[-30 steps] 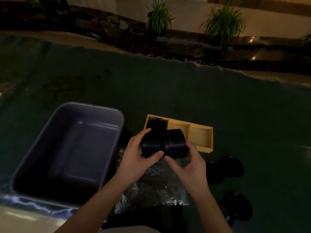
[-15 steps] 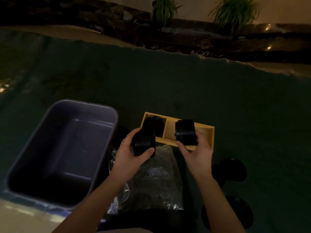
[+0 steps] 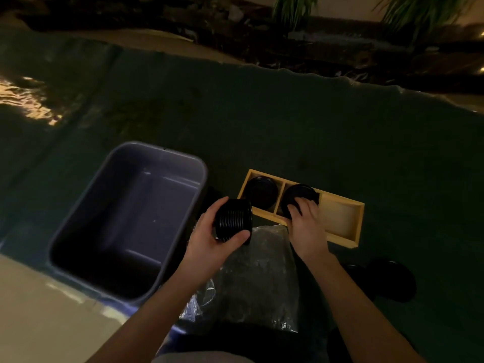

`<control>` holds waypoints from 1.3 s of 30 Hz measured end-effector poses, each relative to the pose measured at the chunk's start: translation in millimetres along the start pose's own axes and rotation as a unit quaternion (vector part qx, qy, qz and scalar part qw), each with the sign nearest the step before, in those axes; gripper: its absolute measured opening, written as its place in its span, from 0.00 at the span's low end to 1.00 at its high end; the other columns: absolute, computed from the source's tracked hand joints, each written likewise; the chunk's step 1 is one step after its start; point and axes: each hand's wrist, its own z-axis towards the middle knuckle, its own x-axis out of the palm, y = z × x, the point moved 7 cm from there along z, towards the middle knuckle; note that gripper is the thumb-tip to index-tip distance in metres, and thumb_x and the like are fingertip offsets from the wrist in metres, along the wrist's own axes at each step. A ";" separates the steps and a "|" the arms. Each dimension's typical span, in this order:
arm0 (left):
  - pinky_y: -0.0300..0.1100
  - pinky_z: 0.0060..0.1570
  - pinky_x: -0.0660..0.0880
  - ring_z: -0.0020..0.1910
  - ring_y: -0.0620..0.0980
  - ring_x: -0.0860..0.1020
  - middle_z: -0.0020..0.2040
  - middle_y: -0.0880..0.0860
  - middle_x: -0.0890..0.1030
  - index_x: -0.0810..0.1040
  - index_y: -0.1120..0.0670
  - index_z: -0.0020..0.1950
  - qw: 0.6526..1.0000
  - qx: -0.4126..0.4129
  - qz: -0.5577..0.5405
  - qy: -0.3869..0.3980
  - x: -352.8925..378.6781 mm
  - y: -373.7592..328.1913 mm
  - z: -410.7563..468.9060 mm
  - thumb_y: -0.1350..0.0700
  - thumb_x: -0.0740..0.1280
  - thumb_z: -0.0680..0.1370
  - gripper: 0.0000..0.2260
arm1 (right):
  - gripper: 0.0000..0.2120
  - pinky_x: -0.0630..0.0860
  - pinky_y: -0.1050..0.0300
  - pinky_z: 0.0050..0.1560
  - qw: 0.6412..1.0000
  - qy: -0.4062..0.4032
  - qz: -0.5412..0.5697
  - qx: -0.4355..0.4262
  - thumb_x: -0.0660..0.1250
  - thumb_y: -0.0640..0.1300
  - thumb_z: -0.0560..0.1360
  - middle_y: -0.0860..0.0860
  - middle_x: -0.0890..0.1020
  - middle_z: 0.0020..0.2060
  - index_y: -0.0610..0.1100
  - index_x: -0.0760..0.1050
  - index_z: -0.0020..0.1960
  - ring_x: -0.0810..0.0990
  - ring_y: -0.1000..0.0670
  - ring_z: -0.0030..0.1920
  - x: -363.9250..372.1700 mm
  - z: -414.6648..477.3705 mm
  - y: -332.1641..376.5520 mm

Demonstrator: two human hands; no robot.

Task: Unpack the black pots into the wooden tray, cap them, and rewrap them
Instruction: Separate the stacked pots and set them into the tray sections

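1. The tray [image 3: 340, 221] lies right of centre on the dark green table [image 3: 262, 113], three compartments in a row.
2. The left compartment holds one black pot [image 3: 262, 192].
3. The right hand [image 3: 306, 221] rests on a second pot [image 3: 301, 196] in the middle compartment, fingers curled on its near rim; the grip looks closed on it, though the light is dim.
4. The right compartment shows only bare wood.
5. The left hand [image 3: 212, 242] holds a stack of pots [image 3: 234, 221] on its side, ribbed rims showing, just left of the tray and above the wrap. Thumb below and fingers above, the grip is clamped around the stack.
6. The clear wrap [image 3: 251, 279] lies crumpled on the table between the forearms, near the lower middle of the frame.
7. A grey bin [image 3: 125, 221] stands at centre left, close beside the tray.
8. Black caps [image 3: 390, 280] lie at lower right, hard to count in the shadow.
9. Plants [image 3: 293, 9] line the top edge of the frame.
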 end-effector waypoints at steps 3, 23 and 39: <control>0.57 0.67 0.77 0.70 0.47 0.74 0.71 0.44 0.73 0.65 0.29 0.74 1.000 0.002 -0.002 0.002 -0.1 -0.2 -1.3 0.36 0.76 0.66 0.38 | 0.24 0.44 0.44 0.81 1.000 0.008 0.027 -0.009 0.69 0.43 0.79 0.41 0.70 0.77 0.41 0.72 0.74 0.62 0.42 0.80 1.5 -7.7 3.9; 0.40 0.69 0.71 0.71 0.32 0.67 0.72 0.37 0.65 0.56 0.32 0.78 0.976 0.147 0.057 0.150 74.0 -49.4 -31.2 0.30 0.70 0.69 0.41 | 0.34 0.81 0.56 0.58 0.871 -0.161 0.439 0.150 0.78 0.51 0.70 0.57 0.77 0.63 0.55 0.67 0.71 0.78 0.59 0.62 -81.0 -135.3 49.2; 0.34 0.56 0.80 0.63 0.33 0.76 0.69 0.43 0.74 0.73 0.48 0.72 0.960 0.170 0.069 0.213 110.6 -53.9 -21.0 0.40 0.69 0.76 0.26 | 0.21 0.79 0.65 0.54 0.839 -0.231 0.441 0.219 0.73 0.58 0.70 0.62 0.82 0.52 0.58 0.72 0.61 0.82 0.62 0.55 -86.1 -140.3 -11.4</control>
